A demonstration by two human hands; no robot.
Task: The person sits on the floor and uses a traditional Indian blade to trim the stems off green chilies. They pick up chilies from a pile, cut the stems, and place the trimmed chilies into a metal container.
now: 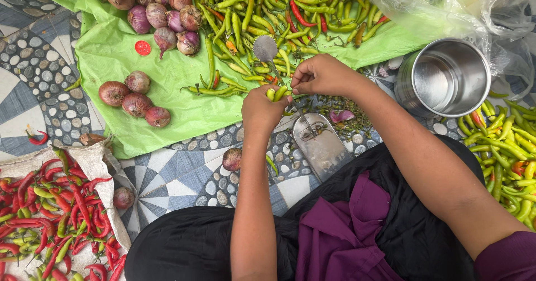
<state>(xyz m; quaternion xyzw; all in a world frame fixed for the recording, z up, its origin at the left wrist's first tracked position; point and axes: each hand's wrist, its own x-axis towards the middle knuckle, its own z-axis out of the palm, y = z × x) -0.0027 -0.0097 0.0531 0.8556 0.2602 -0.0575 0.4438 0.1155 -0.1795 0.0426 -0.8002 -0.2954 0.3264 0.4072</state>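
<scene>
Both hands closed on green chillies.
Left hand [261,109] clasps green chillies [277,93]; right hand [322,75], at 2 o'clock, pinches their tips.

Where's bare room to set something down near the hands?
Bare green sheet lies between the four loose onions and the left hand. Bare patterned floor lies between the red chilli sack and the flat metal blade. Crowded: the green chilli heap, and around the right hand.

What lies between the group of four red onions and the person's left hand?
In the head view, green chillies lie on the green sheet between the four onions and the left hand.
</scene>
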